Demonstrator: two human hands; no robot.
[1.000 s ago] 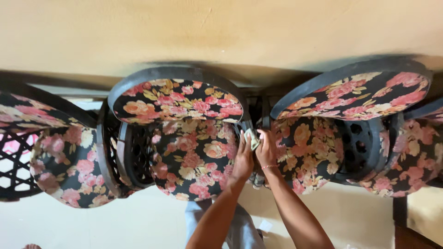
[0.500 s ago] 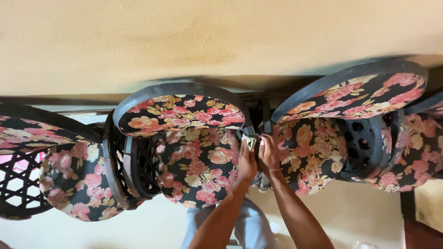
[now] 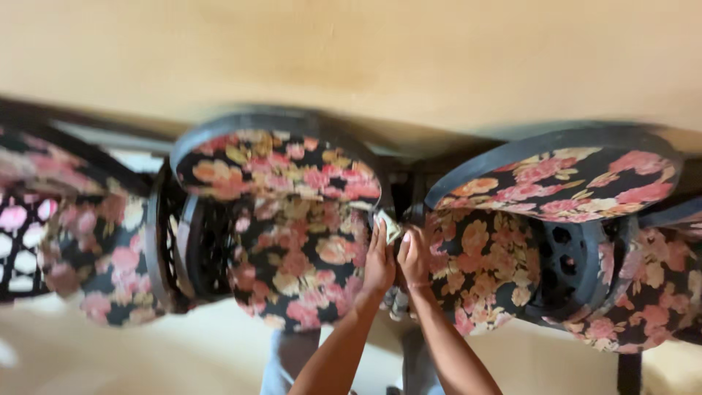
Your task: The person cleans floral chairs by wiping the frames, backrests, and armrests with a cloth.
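Observation:
My left hand (image 3: 379,265) lies flat, fingers straight, against the floral seat cushion of the middle chair (image 3: 292,249). Beside it, my right hand (image 3: 414,257) has its fingers curled around a small pale cloth (image 3: 390,225), which sits in the gap between the two chairs. That hand also touches the floral cushion of the right chair (image 3: 482,263). Both chairs have dark metal frames and black cushions with pink and orange flowers. The picture is blurred, so the grip is hard to make out.
A third floral chair (image 3: 88,249) with a dark lattice frame stands at the left. Part of another (image 3: 658,285) shows at the right edge. A wide pale yellow surface (image 3: 365,51) fills the top. My grey trouser legs (image 3: 292,362) show between my forearms.
Both hands stay in the gap between the two chairs with the cloth. The view has shifted a little and become more blurred.

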